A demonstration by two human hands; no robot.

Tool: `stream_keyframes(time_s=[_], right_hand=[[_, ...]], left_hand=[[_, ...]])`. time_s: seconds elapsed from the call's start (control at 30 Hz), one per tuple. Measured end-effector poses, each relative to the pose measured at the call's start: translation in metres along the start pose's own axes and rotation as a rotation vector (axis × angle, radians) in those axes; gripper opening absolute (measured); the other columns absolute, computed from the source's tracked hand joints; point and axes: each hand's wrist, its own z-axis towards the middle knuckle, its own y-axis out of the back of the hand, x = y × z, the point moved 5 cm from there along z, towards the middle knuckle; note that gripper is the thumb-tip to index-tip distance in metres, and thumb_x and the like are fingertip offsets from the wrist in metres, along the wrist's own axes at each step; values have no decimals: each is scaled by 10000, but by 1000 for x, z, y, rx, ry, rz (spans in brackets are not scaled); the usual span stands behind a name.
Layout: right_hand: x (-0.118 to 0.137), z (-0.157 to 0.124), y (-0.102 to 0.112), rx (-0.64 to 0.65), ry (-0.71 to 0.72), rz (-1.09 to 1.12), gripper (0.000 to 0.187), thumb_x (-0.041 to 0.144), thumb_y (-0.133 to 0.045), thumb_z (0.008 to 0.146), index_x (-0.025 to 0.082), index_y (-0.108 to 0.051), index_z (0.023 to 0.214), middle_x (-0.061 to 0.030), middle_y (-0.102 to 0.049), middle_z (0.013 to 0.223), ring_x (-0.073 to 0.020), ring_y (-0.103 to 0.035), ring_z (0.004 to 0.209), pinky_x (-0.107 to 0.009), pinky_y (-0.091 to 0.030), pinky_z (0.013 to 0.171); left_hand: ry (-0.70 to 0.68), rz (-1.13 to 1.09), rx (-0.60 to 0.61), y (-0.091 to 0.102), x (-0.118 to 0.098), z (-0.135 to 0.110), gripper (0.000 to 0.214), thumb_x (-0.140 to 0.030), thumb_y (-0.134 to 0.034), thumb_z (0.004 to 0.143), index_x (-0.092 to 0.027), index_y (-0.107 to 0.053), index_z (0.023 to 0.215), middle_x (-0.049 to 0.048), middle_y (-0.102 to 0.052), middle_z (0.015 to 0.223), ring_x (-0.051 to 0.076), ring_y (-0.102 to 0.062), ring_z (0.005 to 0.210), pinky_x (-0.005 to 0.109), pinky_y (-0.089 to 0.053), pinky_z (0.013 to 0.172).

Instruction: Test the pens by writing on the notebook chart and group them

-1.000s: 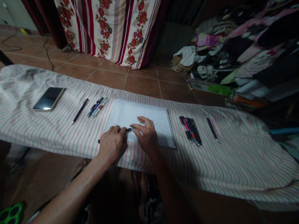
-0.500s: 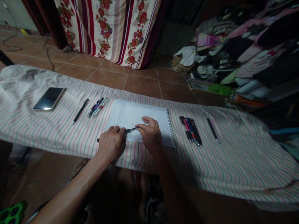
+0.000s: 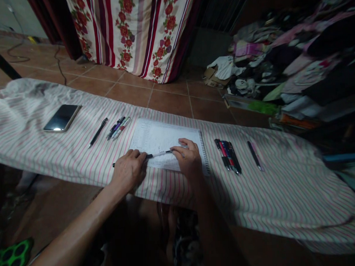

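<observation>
My left hand (image 3: pixel 128 169) is closed around a black pen (image 3: pixel 149 156), whose dark rear end sticks out to the left of the fist. From the pen's right end runs a thin pale ink refill (image 3: pixel 159 153) with a dark tip. Thumb and forefinger of my right hand (image 3: pixel 188 156) pinch that tip, while the other fingers are loosely curled. Both hands are over the lower part of a spiral notebook (image 3: pixel 171 135) with writing on its page. The part of the pen inside my left fist is hidden.
Left of the notebook lie a black pen (image 3: pixel 98 132), a small group of pens (image 3: pixel 118 127) and a phone (image 3: pixel 62 118). A pen bundle (image 3: pixel 228 156) and another dark pen (image 3: pixel 254 155) lie to the right on the striped cloth (image 3: pixel 286 191). Clothes (image 3: pixel 303 49) are heaped beyond.
My right hand has moved right, away from my left, and a longer stretch of pale refill shows between them. My left hand keeps its grip on the pen.
</observation>
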Motion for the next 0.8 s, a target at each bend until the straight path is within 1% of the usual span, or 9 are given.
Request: stream_keyframes(time_s=[0.17,0.23,0.37,0.47,0.6,0.8], right_hand=[[-9,0,10,-46,-91,20,161,156,-590,759,221,-736,778,-80,-581,1041,-218,-538,936,-395,-466,866],[-13,0,11,-56,-102,22,151,168,-597,753,218,-736,782,-80,-587,1029,-216,-545,920,-397,-462,868],[-20,0,6,-39,-80,9,135,201,-610,743,228,-735,788,-73,-597,1012,-213,-551,890,-395,-457,866],[-20,-1,2,-22,-90,4,148,196,-591,752,230,-730,787,-70,-599,1002,-213,-547,886,-396,-454,865],[-18,-2,-1,-23,-145,-13,161,177,-572,755,219,-726,771,-77,-602,988,-217,-539,871,-398,-450,858],[-20,-1,-9,7,-132,-50,158,169,-584,740,223,-725,785,-78,-606,991,-228,-532,888,-405,-438,865]], left_hand=[[-7,-6,14,3,8,-3,246,-240,-404,876,-204,-601,1018,61,-611,878,218,-557,868,302,-437,664],[2,-10,15,4,11,-4,244,-250,-399,879,-205,-607,998,61,-613,871,212,-558,858,298,-439,665],[14,-15,9,5,15,-5,229,-249,-412,873,-202,-617,963,61,-613,852,204,-556,837,295,-440,671],[22,-27,6,5,14,-4,237,-257,-399,882,-202,-615,961,62,-611,853,205,-553,843,293,-437,667],[38,-49,11,7,12,-3,244,-269,-389,893,-207,-608,980,64,-606,860,208,-548,865,292,-430,667],[44,-75,23,7,5,0,260,-289,-376,904,-209,-591,1027,64,-601,893,207,-544,889,289,-422,672]])
